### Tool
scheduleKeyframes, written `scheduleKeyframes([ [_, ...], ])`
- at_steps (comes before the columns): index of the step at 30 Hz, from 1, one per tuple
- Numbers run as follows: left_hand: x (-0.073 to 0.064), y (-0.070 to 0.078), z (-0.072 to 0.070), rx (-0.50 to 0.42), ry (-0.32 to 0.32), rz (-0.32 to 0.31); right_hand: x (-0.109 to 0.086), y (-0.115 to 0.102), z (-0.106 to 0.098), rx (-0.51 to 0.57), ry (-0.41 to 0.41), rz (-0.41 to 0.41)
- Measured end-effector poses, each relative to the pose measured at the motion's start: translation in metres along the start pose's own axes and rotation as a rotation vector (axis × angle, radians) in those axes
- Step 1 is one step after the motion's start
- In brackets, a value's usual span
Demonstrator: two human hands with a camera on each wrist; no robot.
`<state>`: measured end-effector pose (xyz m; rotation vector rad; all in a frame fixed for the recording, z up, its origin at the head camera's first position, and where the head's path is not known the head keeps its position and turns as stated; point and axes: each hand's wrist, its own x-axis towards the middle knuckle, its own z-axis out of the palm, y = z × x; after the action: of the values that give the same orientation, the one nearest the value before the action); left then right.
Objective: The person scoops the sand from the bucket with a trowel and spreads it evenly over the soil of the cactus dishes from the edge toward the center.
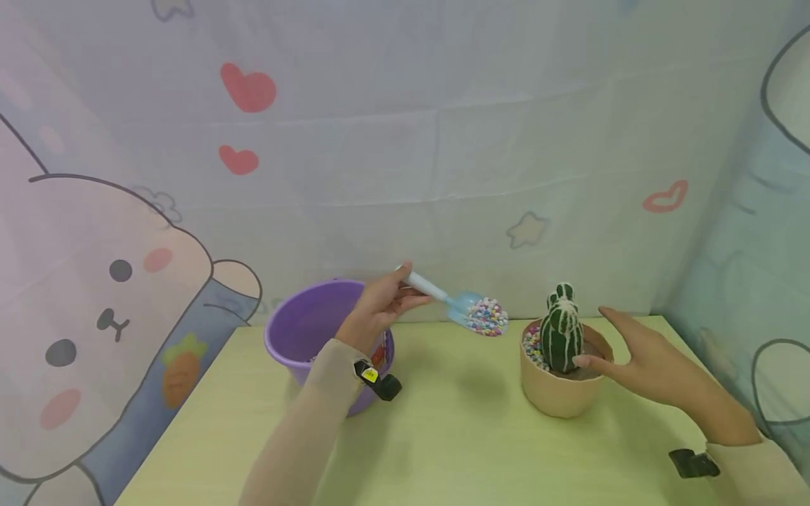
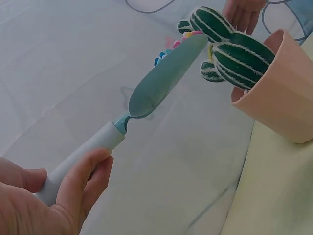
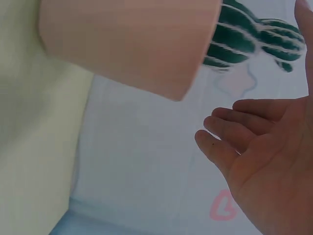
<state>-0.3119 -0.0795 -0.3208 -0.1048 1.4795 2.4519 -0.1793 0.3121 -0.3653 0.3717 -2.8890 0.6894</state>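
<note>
My left hand (image 1: 383, 303) grips the white handle of a small blue shovel (image 2: 168, 73). Multicoloured pebbles (image 1: 487, 318) are heaped on its blade, which hovers above the table between the bucket and the pot. To the right, a green cactus (image 1: 562, 334) with white ridges stands in a peach-coloured flowerpot (image 1: 560, 393). More coloured pebbles (image 1: 534, 346) lie in the pot on the cactus's left side; brown shows on the other side. Beside the pot's right rim is my right hand (image 3: 274, 156), its fingers extended and thumb spread toward the cactus, with nothing in the palm.
A purple bucket (image 1: 278, 348) stands at the left on the pale yellow-green table (image 1: 443, 450), partly hidden by my left forearm. Behind the table hangs a cloth backdrop (image 1: 443, 154) printed with hearts, stars and a rabbit.
</note>
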Motion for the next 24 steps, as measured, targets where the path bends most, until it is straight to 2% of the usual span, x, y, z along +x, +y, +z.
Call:
scheduleKeyframes([
  [8,0.006,-0.01,0.015,0.004,-0.001,-0.004,0.004,0.014,0.02,0.027,-0.035,-0.004],
  [17,0.011,-0.033,0.031,0.108,0.004,0.011,0.004,0.025,0.037,0.078,-0.053,-0.024],
  [24,0.019,-0.049,0.031,0.111,0.014,0.024,0.004,0.031,0.043,0.1,-0.039,-0.043],
])
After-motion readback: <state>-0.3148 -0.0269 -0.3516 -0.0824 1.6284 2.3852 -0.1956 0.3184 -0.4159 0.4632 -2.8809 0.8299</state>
